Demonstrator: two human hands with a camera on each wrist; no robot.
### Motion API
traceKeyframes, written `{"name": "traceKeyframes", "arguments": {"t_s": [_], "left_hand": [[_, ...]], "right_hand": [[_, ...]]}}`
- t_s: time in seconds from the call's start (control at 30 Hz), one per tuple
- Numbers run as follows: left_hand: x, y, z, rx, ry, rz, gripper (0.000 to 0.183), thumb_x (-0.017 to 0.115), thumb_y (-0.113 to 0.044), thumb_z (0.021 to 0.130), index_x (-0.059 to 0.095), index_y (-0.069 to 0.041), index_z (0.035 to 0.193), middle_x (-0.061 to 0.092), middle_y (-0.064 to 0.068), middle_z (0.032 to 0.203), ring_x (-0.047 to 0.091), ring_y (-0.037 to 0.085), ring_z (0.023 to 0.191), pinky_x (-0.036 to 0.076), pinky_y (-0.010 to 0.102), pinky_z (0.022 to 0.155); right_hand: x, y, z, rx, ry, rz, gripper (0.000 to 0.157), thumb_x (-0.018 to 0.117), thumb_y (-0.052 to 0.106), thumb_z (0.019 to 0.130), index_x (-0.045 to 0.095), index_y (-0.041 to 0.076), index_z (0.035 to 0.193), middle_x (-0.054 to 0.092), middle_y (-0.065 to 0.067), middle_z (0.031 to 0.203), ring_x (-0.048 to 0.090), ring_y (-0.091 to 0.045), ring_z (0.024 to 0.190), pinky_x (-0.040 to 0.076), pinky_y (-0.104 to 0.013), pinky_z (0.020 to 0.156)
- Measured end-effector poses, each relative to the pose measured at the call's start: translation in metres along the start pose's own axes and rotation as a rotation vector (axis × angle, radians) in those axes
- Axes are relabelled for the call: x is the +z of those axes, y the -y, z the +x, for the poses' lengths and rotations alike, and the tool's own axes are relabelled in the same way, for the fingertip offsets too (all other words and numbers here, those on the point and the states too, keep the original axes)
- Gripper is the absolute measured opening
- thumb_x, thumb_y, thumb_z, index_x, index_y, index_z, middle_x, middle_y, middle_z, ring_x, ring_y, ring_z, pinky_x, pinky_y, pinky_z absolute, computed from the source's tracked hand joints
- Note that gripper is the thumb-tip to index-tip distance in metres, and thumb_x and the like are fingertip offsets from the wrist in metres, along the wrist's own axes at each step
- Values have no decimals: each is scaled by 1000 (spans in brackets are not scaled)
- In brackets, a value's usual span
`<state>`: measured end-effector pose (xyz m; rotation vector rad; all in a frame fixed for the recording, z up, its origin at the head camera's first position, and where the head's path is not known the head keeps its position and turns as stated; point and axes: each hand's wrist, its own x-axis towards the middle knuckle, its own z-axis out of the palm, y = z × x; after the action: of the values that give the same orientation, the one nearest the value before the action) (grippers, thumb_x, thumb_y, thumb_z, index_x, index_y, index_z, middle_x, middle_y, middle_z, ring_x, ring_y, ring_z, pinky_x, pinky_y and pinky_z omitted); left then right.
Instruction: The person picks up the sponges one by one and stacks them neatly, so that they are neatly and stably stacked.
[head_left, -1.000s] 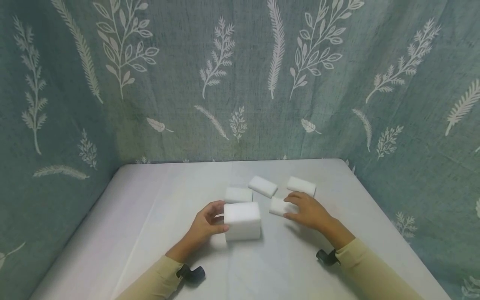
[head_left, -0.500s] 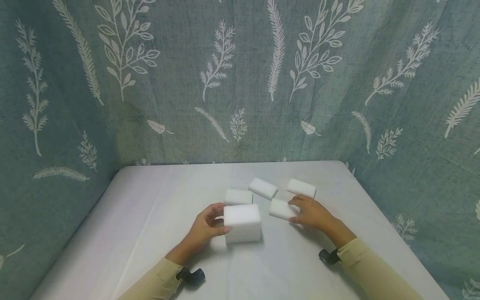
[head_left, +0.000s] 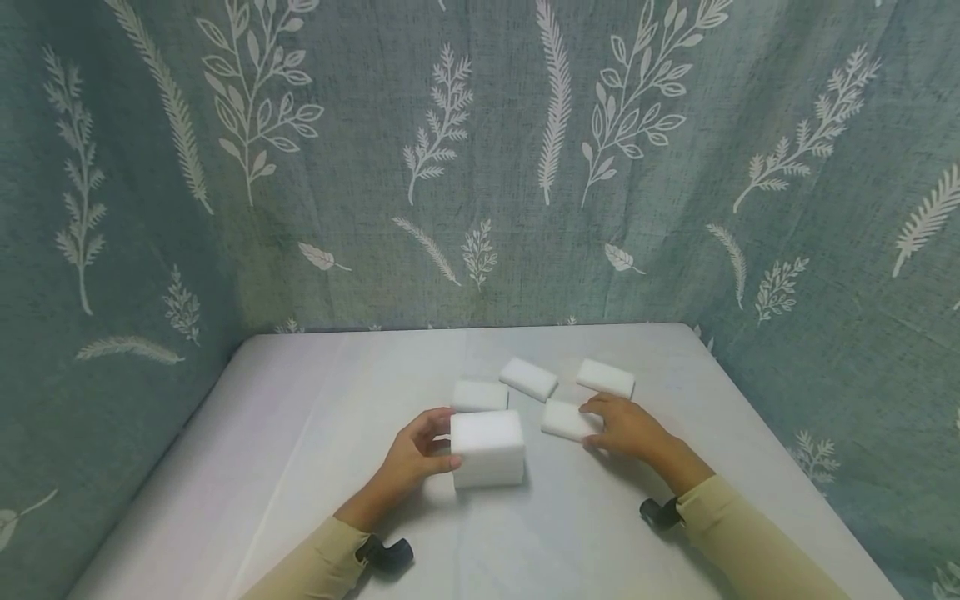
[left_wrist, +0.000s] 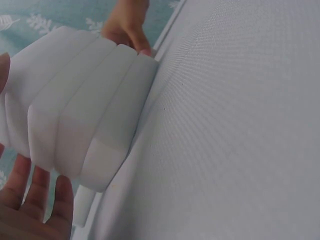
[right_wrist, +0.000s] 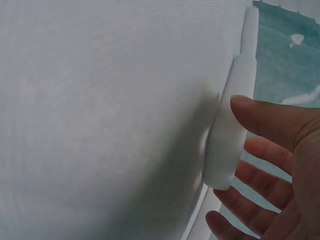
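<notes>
Hands [head_left: 420, 447] [head_left: 624, 427] over table [head_left: 240, 458], leaf-print cloth [head_left: 517, 283] behind

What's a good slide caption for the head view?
Left hand holds a stack of white rectangular blocks; right hand grips a loose white rectangular block.

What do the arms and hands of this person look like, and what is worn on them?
Both the left hand and the right hand are without gloves. The left sleeve and right sleeve are long, plain and beige. Near each cuff sits a small black device, left and right, with a rounded, tube-like end. I see no cables.
</notes>
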<state>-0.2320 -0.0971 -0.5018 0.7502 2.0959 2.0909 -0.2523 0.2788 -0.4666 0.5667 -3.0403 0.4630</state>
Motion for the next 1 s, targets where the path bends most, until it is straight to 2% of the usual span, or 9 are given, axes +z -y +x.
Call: {"name": "traceKeyframes", "arguments": {"t_s": [0.3,0.43,0.63,0.87,1.0], "left_hand": [[0,-2,-2,-11,-6,6,69,85,-5,72,51,-7,132,58,15,126,54,31,117,43,47,100],[0,-2,-2,-9,-11,6,70,84,-4,72,50,-3,133,58,15,127,54,29,117,43,47,100],[0,-2,0,13,-6,9,74,83,-1,73,44,5,136,58,16,127,54,28,118,42,50,101],[0,-4,2,24,-23,7,71,82,-1,75,44,8,134,57,17,129,53,29,119,41,51,102],[2,-9,3,22,-24,13,68,80,-1,76,46,6,134,54,22,132,53,31,120,40,52,102]], "right_hand": [[-7,3,-3,-31,-15,-21,47,76,27,82,65,3,121,59,-14,128,50,-35,124,39,-51,102],[-12,5,-5,-47,-22,-2,46,75,27,84,64,4,122,57,-14,130,48,-36,125,38,-52,102],[-17,6,-8,-145,-75,14,44,74,26,85,65,5,122,57,-13,129,50,-35,122,42,-52,99],[-26,11,-9,-201,-104,75,45,74,33,85,66,10,123,56,-10,131,49,-34,123,41,-54,99],[-32,14,-7,-217,-110,112,44,74,35,85,67,12,122,56,-7,129,50,-31,122,40,-53,100]]}}
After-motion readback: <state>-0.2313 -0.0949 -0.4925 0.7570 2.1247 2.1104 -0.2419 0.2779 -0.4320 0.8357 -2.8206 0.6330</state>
